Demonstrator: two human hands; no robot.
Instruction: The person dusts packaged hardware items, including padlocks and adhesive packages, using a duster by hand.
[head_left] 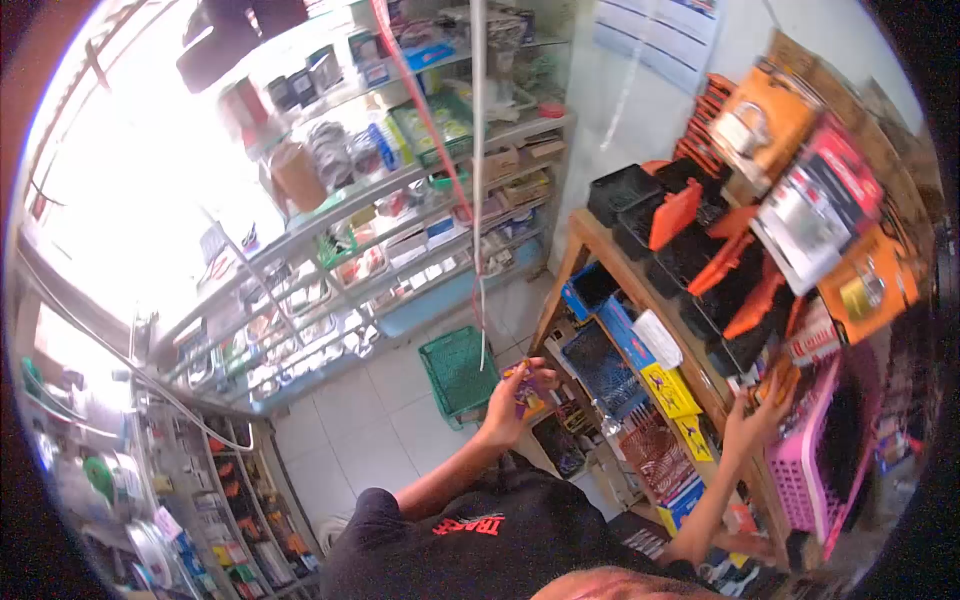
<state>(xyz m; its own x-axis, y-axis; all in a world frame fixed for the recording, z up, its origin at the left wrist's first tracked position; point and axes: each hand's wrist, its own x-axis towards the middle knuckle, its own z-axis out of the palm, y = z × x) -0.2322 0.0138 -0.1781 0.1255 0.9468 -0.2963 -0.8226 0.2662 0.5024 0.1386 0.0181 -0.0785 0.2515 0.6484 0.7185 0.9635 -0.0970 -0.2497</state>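
My left hand (515, 400) is closed on a small purple and orange packet (529, 394), held in front of my chest above the floor. Higher on the right, my right hand (755, 420) reaches to the end of the wooden shelf top (640, 285). Its fingers are bent around something orange-brown that I cannot make out. Close to those fingers are a red and white box (815, 338) and the black bins (690, 275) with orange flaps. A pink plastic basket (800, 470) stands just right of my right hand.
Carded padlocks (810, 215) hang at upper right. Below the shelf top sit yellow boxes (670, 390) and a blue basket (605, 365). A green basket (455, 375) is on the tiled floor (365, 425). Glass display shelves (400, 220) run along the far side, with a hanging white cord (479, 150).
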